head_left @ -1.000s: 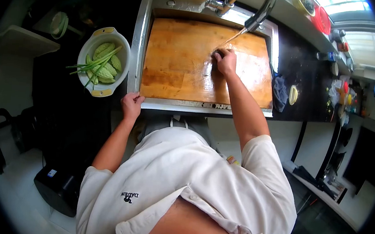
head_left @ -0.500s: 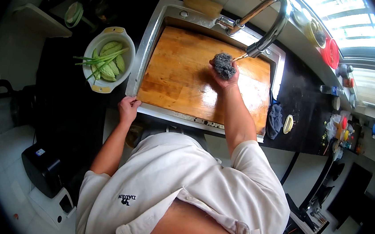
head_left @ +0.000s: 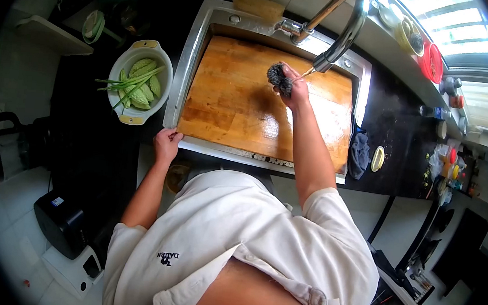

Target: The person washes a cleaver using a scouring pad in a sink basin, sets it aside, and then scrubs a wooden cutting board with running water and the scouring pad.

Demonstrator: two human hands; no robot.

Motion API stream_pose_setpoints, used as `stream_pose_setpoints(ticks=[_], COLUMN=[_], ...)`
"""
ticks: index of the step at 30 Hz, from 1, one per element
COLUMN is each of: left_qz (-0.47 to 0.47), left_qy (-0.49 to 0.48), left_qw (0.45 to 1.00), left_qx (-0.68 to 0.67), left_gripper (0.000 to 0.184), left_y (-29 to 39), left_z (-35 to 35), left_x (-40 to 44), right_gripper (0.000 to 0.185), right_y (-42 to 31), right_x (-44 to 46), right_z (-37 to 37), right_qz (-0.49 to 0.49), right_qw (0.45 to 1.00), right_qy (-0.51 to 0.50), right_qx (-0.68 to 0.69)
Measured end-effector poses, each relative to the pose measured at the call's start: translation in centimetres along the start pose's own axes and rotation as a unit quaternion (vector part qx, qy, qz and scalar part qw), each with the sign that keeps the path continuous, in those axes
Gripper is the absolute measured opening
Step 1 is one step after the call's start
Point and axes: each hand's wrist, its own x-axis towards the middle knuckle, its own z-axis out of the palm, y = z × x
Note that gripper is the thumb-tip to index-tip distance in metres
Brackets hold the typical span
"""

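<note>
A grey steel wool scrubber [head_left: 278,79] is gripped in my right hand [head_left: 297,90], raised over a wooden cutting board [head_left: 232,93]. Water runs from the tap [head_left: 323,62] onto that hand. The board lies across the sink [head_left: 174,97] and has wet, shiny patches. At its near left corner, my left hand [head_left: 167,143] is closed with fingertips on the board's edge; the thumb and fingers partly hide the corner.
Left of the sink stands a white bowl [head_left: 164,87] with bitter melons [head_left: 141,96] and green stalks. A dark cloth [head_left: 358,155] and a small yellowish oval item [head_left: 377,159] lie to the right. A yellow sponge-like block [head_left: 258,6] sits behind the sink.
My right hand has turned over and tipped the steel wool to the left, with water now striking the hand. The left hand keeps its place at the board's corner.
</note>
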Motion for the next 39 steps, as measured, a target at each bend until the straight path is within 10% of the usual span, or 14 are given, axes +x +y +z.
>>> stream_pose_setpoints(ticks=[3, 6, 13, 18, 23, 24, 27, 28, 29, 32, 35, 39], left_qz=[0.011, 0.014, 0.004, 0.028, 0.030, 0.029, 0.041, 0.049, 0.050, 0.052, 0.051, 0.059], left_qy=[0.002, 0.008, -0.015, -0.025, -0.039, -0.040, -0.041, -0.043, -0.043, -0.055, -0.064, -0.081], left_qw=[1.000, 1.000, 1.000, 0.999, 0.999, 0.999, 0.998, 0.998, 0.998, 0.997, 0.997, 0.994], left_qx=[0.004, -0.012, 0.004, -0.001, -0.017, -0.018, -0.014, -0.011, -0.011, -0.006, 0.010, 0.053], left_gripper=[0.023, 0.025, 0.027, 0.025, 0.025, 0.025, 0.025, 0.025, 0.025, 0.026, 0.025, 0.027], left_y=[-0.4, -0.7, -0.4, -0.9, -0.7, -0.7, -0.8, -0.9, -1.0, -1.2, -0.9, -0.4], left_z=[0.1, 0.2, -0.2, -0.4, -0.7, -0.7, -0.7, -0.7, -0.8, -0.7, -1.0, -1.5], left_x=[0.2, 0.5, 0.8, 1.1, 1.2, 1.3, 1.3, 1.4, 1.5, 1.4, 1.7, 2.0], right_gripper=[0.028, 0.029, 0.034, 0.031, 0.025, 0.026, 0.035, 0.033, 0.030, 0.026, 0.032, 0.025], right_y=[1.9, 8.5, 17.5, 13.8, 5.9, 3.6, 2.4, 6.4, 7.5, 14.0, 16.9, 15.8], right_x=[-0.8, -5.2, -6.6, -7.9, -10.2, -10.8, -11.8, -10.1, -10.9, -10.1, -9.2, -10.3], right_z=[2.3, 5.9, 14.8, 11.4, -3.0, -3.1, 1.0, -0.3, 2.0, 9.8, 15.5, 13.3], right_qz=[-0.009, -0.218, -0.334, -0.316, -0.138, -0.145, -0.035, -0.142, -0.187, -0.335, -0.280, -0.345], right_qw=[0.955, 0.744, 0.614, 0.599, 0.726, 0.599, 0.596, 0.769, 0.599, 0.613, 0.623, 0.627], right_qy=[0.072, -0.049, -0.185, -0.164, 0.202, 0.248, 0.265, 0.336, 0.184, 0.045, -0.071, -0.049], right_qx=[-0.287, -0.630, -0.691, -0.717, -0.643, -0.747, -0.757, -0.525, -0.756, -0.714, -0.727, -0.697])
